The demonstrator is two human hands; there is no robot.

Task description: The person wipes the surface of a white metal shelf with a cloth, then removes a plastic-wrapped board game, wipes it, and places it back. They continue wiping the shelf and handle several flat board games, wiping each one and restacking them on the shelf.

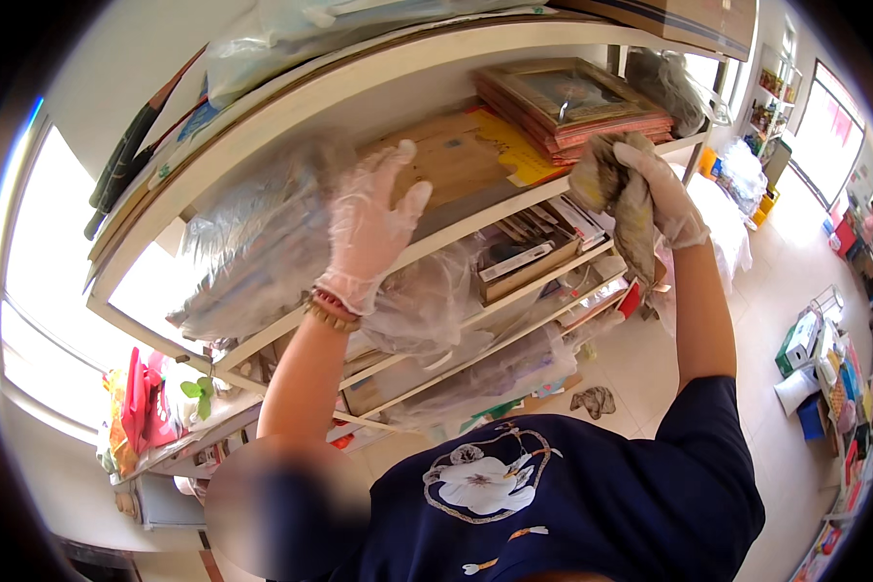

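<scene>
Both hands wear thin clear plastic gloves. My left hand (375, 218) is held over the front of a cream shelf, fingers spread and nothing in them. A bracelet circles that wrist. In my right hand (658, 190) hangs a crumpled, dirty grey-brown cloth (634, 225), at the shelf's right end. Behind the cloth stands a stack of framed pictures (564, 94), the top one in a gold-coloured frame. Left of the stack lie a yellow sheet (513, 149) and a brown cardboard sheet (440, 156). Plastic-wrapped goods (254, 233) fill the shelf's left end.
Lower shelves hold a cardboard box (527, 251) of slim items and clear plastic bags (429, 298). A dark rag (593, 401) lies on the tiled floor. Folded umbrellas (127, 156) hang at the upper left. Piled goods (833, 378) stand along the right side.
</scene>
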